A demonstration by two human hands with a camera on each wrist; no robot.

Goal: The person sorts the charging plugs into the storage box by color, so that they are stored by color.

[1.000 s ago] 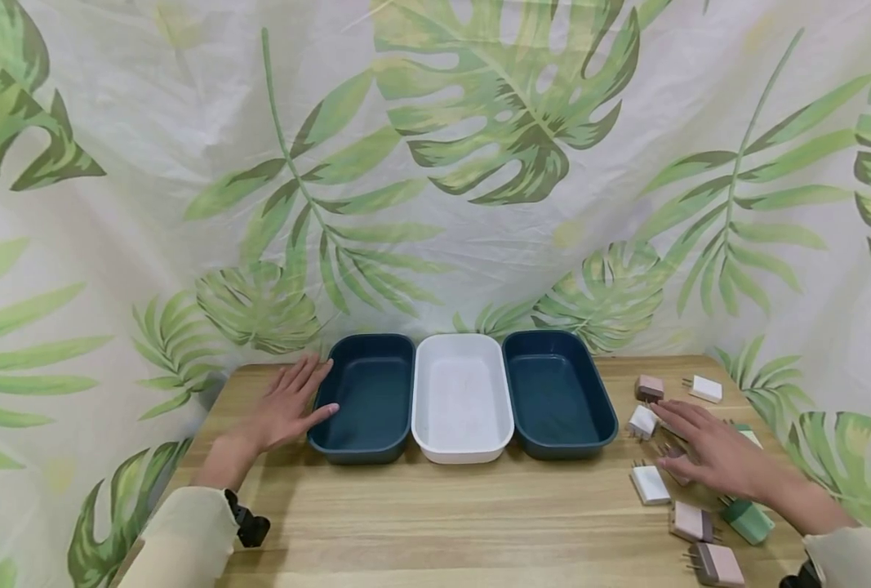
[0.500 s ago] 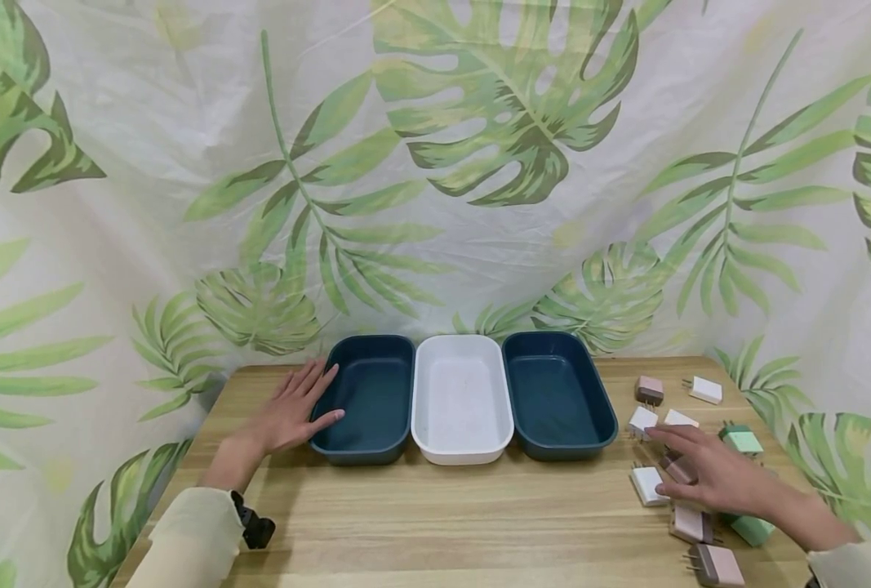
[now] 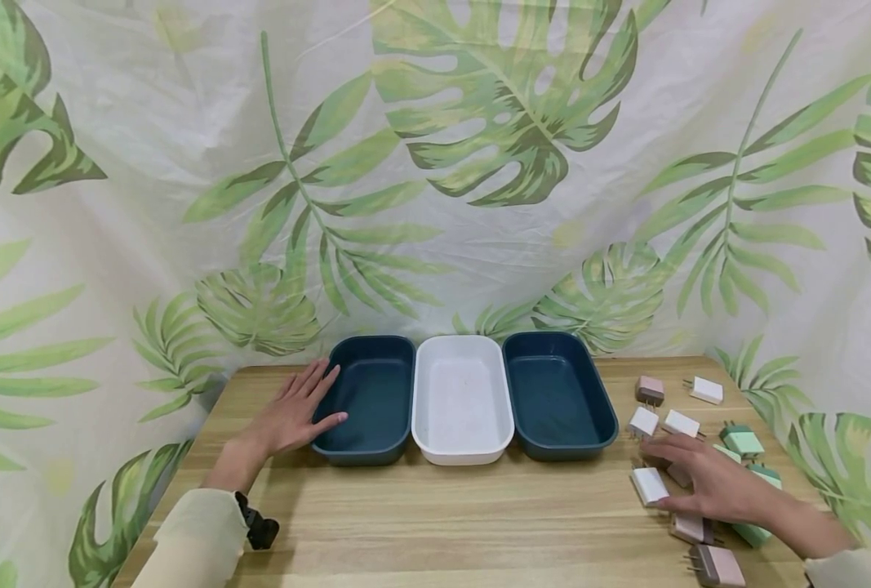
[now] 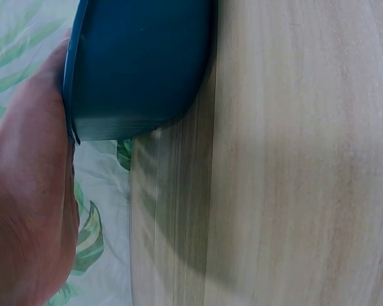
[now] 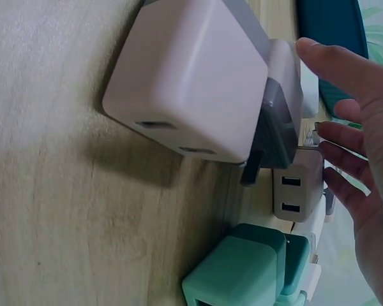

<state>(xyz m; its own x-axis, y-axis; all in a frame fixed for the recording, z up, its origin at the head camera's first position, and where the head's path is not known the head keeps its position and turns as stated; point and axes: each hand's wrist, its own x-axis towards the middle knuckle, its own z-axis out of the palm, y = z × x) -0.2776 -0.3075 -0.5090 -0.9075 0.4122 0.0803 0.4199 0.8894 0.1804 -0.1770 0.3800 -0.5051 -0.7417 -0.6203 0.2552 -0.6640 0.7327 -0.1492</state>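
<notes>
Right wrist view: showing paired slots on the nearest pink charger (image 5: 185, 89) and on another pink charger (image 5: 293, 194) beside the right hand (image 3: 707, 478); the head view is hiding these.
Right hand: reaching among chargers, thumb and fingers standing apart, contact being hard to tell.
Left hand (image 3: 295, 415): resting, fingers spread, against the left blue tray (image 3: 366, 400); the left wrist view is losing its fingertips.
Count, all sitting on the counter (image 3: 479, 518): two blue trays, one white tray (image 3: 463, 396), four white chargers (image 3: 650, 487), four pink; green chargers (image 3: 742, 442), partly covered, numbering at least three.
</notes>
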